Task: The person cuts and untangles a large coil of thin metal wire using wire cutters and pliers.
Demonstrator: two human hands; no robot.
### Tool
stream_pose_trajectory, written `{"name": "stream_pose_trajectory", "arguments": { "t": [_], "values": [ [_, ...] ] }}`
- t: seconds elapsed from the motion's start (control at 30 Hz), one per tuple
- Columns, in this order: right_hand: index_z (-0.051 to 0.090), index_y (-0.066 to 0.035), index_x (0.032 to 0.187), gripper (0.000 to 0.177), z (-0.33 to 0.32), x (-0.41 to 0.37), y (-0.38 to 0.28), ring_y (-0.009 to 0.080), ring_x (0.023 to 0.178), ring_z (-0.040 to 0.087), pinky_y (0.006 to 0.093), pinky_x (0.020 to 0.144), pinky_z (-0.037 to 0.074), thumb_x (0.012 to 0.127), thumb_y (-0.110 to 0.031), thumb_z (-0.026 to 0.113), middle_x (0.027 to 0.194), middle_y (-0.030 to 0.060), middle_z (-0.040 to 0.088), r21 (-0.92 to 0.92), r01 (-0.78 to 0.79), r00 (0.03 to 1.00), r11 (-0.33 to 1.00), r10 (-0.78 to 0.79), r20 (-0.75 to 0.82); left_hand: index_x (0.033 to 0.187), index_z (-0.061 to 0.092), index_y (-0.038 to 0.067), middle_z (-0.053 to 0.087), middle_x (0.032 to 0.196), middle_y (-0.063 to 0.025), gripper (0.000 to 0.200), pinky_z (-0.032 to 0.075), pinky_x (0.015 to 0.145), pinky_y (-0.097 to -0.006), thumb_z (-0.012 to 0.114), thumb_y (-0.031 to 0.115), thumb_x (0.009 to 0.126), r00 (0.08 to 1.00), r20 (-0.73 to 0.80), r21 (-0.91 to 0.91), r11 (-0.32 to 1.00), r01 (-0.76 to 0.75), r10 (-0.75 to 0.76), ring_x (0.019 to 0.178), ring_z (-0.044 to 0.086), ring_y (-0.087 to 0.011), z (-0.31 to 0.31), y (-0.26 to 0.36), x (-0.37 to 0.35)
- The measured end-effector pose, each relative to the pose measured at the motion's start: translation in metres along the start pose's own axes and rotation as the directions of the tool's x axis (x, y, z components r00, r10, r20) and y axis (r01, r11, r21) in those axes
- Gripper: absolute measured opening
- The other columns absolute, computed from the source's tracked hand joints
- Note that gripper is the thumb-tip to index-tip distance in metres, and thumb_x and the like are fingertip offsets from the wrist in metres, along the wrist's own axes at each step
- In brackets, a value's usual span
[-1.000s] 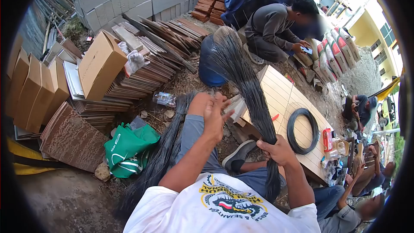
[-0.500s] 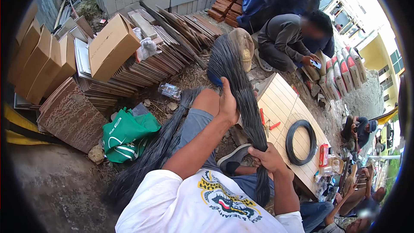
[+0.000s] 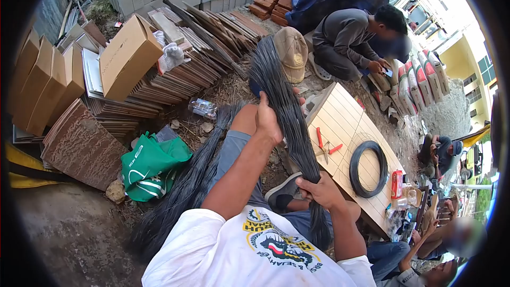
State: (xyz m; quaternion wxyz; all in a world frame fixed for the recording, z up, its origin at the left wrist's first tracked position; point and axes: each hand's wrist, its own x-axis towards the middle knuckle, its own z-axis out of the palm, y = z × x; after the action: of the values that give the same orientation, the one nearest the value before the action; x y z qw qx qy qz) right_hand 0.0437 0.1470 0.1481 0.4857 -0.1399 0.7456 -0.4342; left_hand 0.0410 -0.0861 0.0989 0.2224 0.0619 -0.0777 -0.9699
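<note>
A long bundle of thin black wires (image 3: 289, 114) slants across the middle. My left hand (image 3: 270, 119) grips it around its upper part, thumb up, with fingertips showing on the far side. Lower down, my right hand (image 3: 321, 191) is closed around the narrow part of the same bundle, and loose ends hang below it. A second bundle of black wires (image 3: 194, 180) lies beside my left leg. Right of my hands, red-handled pliers (image 3: 326, 148) and a coil of black wire (image 3: 368, 169) rest on a tiled board (image 3: 340, 106).
A green bag (image 3: 154, 167), stacked tiles (image 3: 175, 85) and a cardboard box (image 3: 127, 58) are at the left. A crouching person (image 3: 348, 42) holds a phone near cement bags (image 3: 419, 82). More people sit at the lower right. A cap (image 3: 291, 56) lies beyond the wires.
The view has shifted slightly. My left fingertips now show at the far side of the bundle. Both hands still hold the wires.
</note>
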Motion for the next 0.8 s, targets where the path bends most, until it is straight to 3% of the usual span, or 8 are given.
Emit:
{"name": "stream_pose_trajectory", "arguments": {
  "t": [0.17, 0.3, 0.37, 0.4, 0.43, 0.53, 0.7, 0.8],
  "values": [
    [0.061, -0.005, 0.082, 0.027, 0.007, 0.013, 0.006, 0.0079, 0.052, 0.05, 0.0252, 0.049, 0.039, 0.092, -0.026, 0.073, 0.061, 0.0001, 0.058, -0.078, -0.002, 1.0, 0.997, 0.004, 0.015, 0.124, 0.055, 0.008, 0.065, 0.117, -0.0154, 0.077, 0.059, 0.076, -0.0438, 0.022, 0.072, 0.098, 0.997, 0.016, -0.018, 0.997, -0.07, 0.07, 0.093, 0.066, -0.0277, -0.011, 0.011, 0.003],
    [0.059, -0.004, 0.075, 0.032, 0.022, 0.028, 0.02, 0.009, 0.051, 0.05, 0.0283, 0.051, 0.041, 0.093, -0.029, 0.071, 0.059, 0.0007, 0.058, -0.303, 0.084, 0.992, 0.949, -0.107, -0.061, 0.124, 0.053, 0.006, 0.063, 0.12, -0.018, 0.109, 0.061, 0.07, -0.0424, 0.041, 0.097, 0.065, 0.99, 0.083, -0.017, 0.994, -0.11, 0.111, 0.087, 0.068, -0.0245, -0.023, 0.022, -0.01],
    [0.06, -0.003, 0.079, 0.035, 0.026, 0.03, 0.017, 0.0101, 0.053, 0.053, 0.0301, 0.054, 0.044, 0.092, -0.033, 0.07, 0.06, 0.0019, 0.059, -0.334, 0.061, 0.996, 0.941, -0.079, -0.041, 0.12, 0.053, 0.002, 0.064, 0.119, -0.0174, 0.103, 0.064, 0.067, -0.0372, 0.053, 0.091, 0.067, 0.948, 0.228, 0.223, 0.936, -0.273, 0.222, 0.089, 0.068, -0.0196, -0.037, 0.023, -0.01],
    [0.061, -0.002, 0.083, 0.038, 0.027, 0.031, 0.016, 0.0112, 0.055, 0.056, 0.0319, 0.057, 0.047, 0.092, -0.038, 0.07, 0.06, 0.0032, 0.06, -0.371, 0.037, 0.999, 0.928, -0.047, -0.017, 0.117, 0.054, -0.001, 0.065, 0.118, -0.0159, 0.086, 0.066, 0.066, -0.0329, 0.071, 0.072, 0.074, 0.932, 0.28, 0.131, 0.952, -0.275, 0.231, 0.089, 0.069, -0.0159, -0.033, 0.023, -0.014],
    [0.061, -0.002, 0.083, 0.038, 0.029, 0.032, 0.015, 0.0112, 0.055, 0.056, 0.0319, 0.057, 0.047, 0.092, -0.038, 0.07, 0.06, 0.0032, 0.06, -0.362, 0.037, 0.999, 0.932, -0.046, -0.018, 0.117, 0.054, -0.001, 0.065, 0.118, -0.0159, 0.086, 0.066, 0.066, -0.0329, 0.071, 0.072, 0.074, 0.934, 0.279, 0.138, 0.953, -0.269, 0.223, 0.089, 0.069, -0.0159, -0.035, 0.024, -0.015],
    [0.062, -0.001, 0.083, 0.038, 0.034, 0.037, 0.015, 0.0126, 0.055, 0.058, 0.0327, 0.058, 0.047, 0.092, -0.038, 0.069, 0.06, 0.0037, 0.06, -0.38, 0.029, 0.999, 0.924, -0.036, -0.011, 0.127, 0.05, 0.002, 0.068, 0.111, -0.0122, 0.048, 0.062, 0.059, -0.0317, 0.074, 0.019, 0.089, 0.968, -0.112, 0.441, 0.884, -0.156, 0.226, 0.079, 0.068, -0.015, -0.037, 0.034, -0.016],
    [0.065, -0.001, 0.088, 0.037, 0.043, 0.041, 0.026, 0.0135, 0.056, 0.06, 0.0325, 0.059, 0.047, 0.092, -0.038, 0.068, 0.06, 0.0039, 0.062, -0.369, 0.065, 0.997, 0.927, -0.072, -0.005, 0.13, 0.051, 0.01, 0.067, 0.101, -0.0091, 0.039, 0.058, 0.06, -0.0329, 0.06, 0.007, 0.093, 0.96, -0.206, 0.246, 0.959, -0.139, 0.192, 0.075, 0.066, -0.0151, -0.056, 0.039, -0.011],
    [0.069, -0.005, 0.099, 0.04, 0.05, 0.037, 0.027, 0.0291, 0.07, 0.068, 0.0412, 0.067, 0.051, 0.092, -0.044, 0.065, 0.071, 0.0143, 0.067, -0.509, 0.066, 0.991, 0.858, -0.115, -0.065, 0.128, 0.053, 0.011, 0.056, 0.082, -0.0008, 0.029, 0.053, 0.056, -0.0274, 0.056, 0.014, 0.099, 0.987, -0.144, 0.127, 0.991, -0.051, 0.069, 0.066, 0.057, -0.0105, -0.049, 0.044, -0.014]
  ]
}}
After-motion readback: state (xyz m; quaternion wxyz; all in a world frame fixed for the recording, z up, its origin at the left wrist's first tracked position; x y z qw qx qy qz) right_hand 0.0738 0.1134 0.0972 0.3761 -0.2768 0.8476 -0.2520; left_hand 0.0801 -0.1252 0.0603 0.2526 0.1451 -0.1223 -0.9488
